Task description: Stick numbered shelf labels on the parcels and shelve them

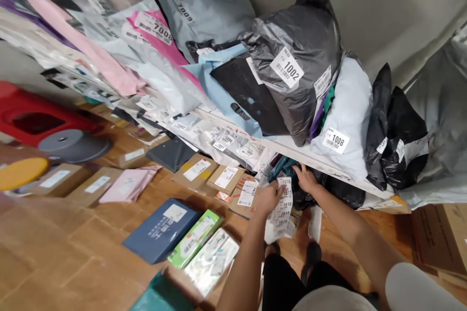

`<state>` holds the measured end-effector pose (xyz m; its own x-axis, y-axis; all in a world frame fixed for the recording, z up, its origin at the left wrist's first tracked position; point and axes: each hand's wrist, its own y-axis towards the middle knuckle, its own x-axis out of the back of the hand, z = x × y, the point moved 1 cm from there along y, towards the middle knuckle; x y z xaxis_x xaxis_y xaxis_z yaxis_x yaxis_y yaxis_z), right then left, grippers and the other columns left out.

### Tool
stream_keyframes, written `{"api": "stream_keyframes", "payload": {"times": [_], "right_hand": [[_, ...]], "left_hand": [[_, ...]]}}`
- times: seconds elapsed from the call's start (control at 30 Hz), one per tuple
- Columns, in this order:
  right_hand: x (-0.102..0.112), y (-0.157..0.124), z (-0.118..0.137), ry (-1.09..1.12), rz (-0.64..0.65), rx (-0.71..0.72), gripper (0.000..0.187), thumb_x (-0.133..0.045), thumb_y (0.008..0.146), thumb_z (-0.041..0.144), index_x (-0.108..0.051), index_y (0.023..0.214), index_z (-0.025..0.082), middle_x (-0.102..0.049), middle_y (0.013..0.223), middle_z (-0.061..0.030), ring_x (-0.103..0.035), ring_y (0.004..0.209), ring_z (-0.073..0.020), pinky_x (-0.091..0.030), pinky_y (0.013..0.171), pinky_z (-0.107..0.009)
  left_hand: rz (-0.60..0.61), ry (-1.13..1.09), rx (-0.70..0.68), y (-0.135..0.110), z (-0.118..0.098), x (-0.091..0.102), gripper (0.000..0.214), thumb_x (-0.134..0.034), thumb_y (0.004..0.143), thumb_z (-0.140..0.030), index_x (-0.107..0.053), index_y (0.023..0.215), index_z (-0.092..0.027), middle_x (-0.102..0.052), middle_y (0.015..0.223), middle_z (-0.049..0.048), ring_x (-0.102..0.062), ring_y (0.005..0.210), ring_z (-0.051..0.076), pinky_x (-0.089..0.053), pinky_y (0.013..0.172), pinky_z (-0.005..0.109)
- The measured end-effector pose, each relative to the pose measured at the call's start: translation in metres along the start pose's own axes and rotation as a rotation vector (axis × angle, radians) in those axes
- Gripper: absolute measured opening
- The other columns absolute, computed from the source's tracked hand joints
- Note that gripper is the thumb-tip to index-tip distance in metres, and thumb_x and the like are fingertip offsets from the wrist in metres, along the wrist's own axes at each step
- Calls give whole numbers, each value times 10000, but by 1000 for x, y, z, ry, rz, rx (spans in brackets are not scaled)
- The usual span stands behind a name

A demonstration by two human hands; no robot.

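Note:
My left hand [269, 198] is closed on a strip of printed number labels [280, 216], which hangs down over the floor with numbers such as 1016, 1017 and 1018 showing. Just right of it, my right hand [307, 179] reaches to the lower shelf, its fingers on the edge of a dark teal parcel bag [281, 167]. The fingertips are partly lost against the dark bags. Black parcel bags [343, 189] lie under the upper shelf board, to the right of that hand.
On the upper shelf [288, 147] rest a large dark grey parcel [288, 68], a white parcel [345, 107] and several other bags. A blue box [162, 230], a green box [196, 238] and cartons [195, 172] lie on the floor. A red stool [32, 112] stands left.

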<state>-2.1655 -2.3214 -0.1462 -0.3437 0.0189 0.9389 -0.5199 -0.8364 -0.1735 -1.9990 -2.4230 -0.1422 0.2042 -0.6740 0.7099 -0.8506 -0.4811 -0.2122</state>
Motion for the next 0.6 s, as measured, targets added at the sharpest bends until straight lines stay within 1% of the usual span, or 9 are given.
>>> {"api": "stream_keyframes", "payload": {"times": [0.03,0.1,0.2,0.3,0.37,0.43,0.47,0.53,0.6], "right_hand": [[-2,1,-3,45,-24,-7,750,-574,729,-18,-457,1434,207,-418,1517,-203,-646,1139,-312,-490,989,-434],[-5,3,-9,145,-68,0,662,-578,726,-1,-507,1357,185,-534,1404,-173,-604,1203,-293,-473,1026,-419],[-8,4,-19,305,-99,44,530,-510,741,-2,-585,1218,216,-661,1230,-85,-635,1131,-221,-483,1024,-368],[-15,6,-28,459,-115,83,397,-514,777,64,-621,1125,223,-706,1133,-44,-658,1064,-195,-499,1002,-353],[-21,9,-32,544,-129,94,254,-550,824,161,-637,1055,220,-717,1075,-34,-659,1039,-199,-505,986,-361],[-27,14,-35,608,-141,87,131,-583,858,267,-650,960,218,-720,973,-25,-660,973,-205,-517,947,-374],[-30,17,-36,633,-145,78,118,-598,868,308,-652,916,215,-713,916,-20,-657,934,-206,-523,923,-381],[-36,23,-38,673,-147,55,165,-619,890,358,-654,865,199,-690,834,-9,-652,863,-198,-532,874,-394],[-41,29,-39,704,-150,29,223,-631,915,389,-659,875,172,-678,829,-7,-653,834,-188,-540,842,-396]], "left_hand": [[16,39,-6,9,-4,4,282,-470,986,-388,-666,1040,-192,-745,1036,93,-681,987,239,-493,879,333],[63,102,-26,27,-14,6,261,-518,974,-385,-668,1053,-186,-740,1061,105,-675,1029,244,-487,917,356],[95,158,-18,49,-22,6,291,-532,981,-393,-664,1088,-157,-722,1080,101,-669,1031,227,-498,953,420],[90,159,0,59,-19,7,318,-554,973,-425,-660,1105,-155,-707,1074,74,-668,1005,209,-515,947,449],[70,131,10,60,-15,6,305,-557,974,-419,-665,1089,-158,-711,1041,63,-672,978,201,-521,930,433],[38,88,26,59,-13,3,300,-541,982,-418,-675,1035,-155,-718,970,51,-677,917,185,-526,892,401],[17,64,38,59,-12,1,305,-532,985,-420,-679,998,-153,-718,923,45,-677,875,176,-527,861,380],[-34,15,73,59,-13,-4,316,-519,986,-418,-679,941,-149,-712,837,28,-669,787,161,-518,784,333],[-86,-31,113,59,-14,-10,313,-506,986,-404,-676,919,-149,-703,777,11,-655,716,150,-492,702,290]]}}
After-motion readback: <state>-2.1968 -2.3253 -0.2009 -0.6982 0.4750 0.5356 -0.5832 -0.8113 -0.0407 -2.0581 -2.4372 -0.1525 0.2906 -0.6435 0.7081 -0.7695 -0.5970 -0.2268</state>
